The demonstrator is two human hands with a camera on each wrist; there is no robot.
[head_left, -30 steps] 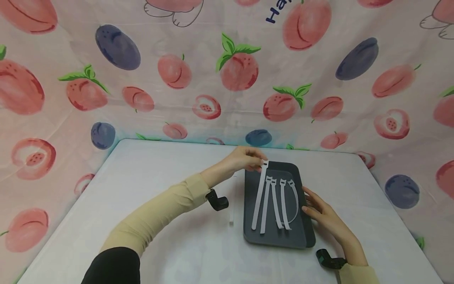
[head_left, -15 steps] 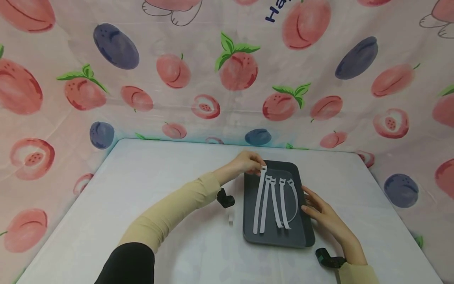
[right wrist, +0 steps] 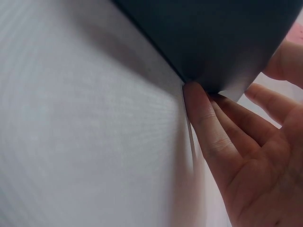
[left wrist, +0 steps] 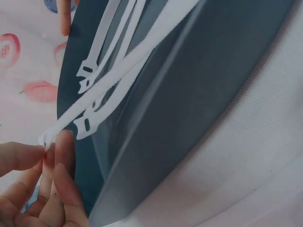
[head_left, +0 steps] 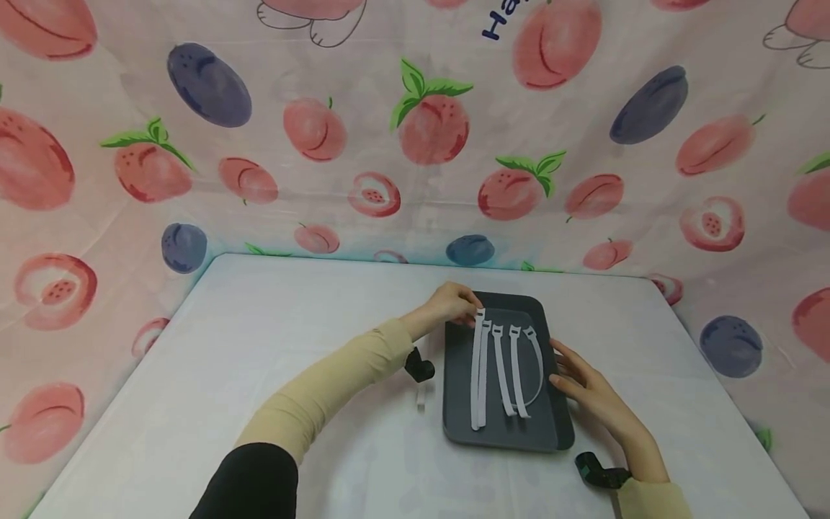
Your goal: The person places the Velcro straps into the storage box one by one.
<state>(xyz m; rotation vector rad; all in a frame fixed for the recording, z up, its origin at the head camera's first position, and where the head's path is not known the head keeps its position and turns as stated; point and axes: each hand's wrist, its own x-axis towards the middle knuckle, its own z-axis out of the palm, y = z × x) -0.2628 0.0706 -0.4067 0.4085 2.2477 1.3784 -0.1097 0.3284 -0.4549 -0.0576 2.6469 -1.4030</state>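
Note:
In the head view a dark grey tray [head_left: 509, 438] lies on the table with several white hook-and-loop cable ties [head_left: 518, 371] lengthwise in it. My left hand [head_left: 452, 304], at the tray's far left corner, pinches the slotted head of the leftmost cable tie [head_left: 476, 367]. That tie's strap [left wrist: 109, 80] slants across the other ties in the left wrist view. Along the tray's right side rests my right hand [head_left: 599, 400], its fingers extended. The right wrist view shows its fingertips [right wrist: 196, 94] touching the tray's dark outer wall [right wrist: 213, 42].
The white table [head_left: 292, 303] ends at a fruit-print cloth [head_left: 376, 94] hanging behind it. A small, narrow whitish piece [head_left: 421, 398] lies left of the tray, near the left wrist camera [head_left: 419, 366]. The right wrist camera [head_left: 599, 472] sits near the tray's lower right corner.
My left hand has moved slightly right and toward me, laying the pinched tie down close beside its neighbour. My right hand stays at the tray's side.

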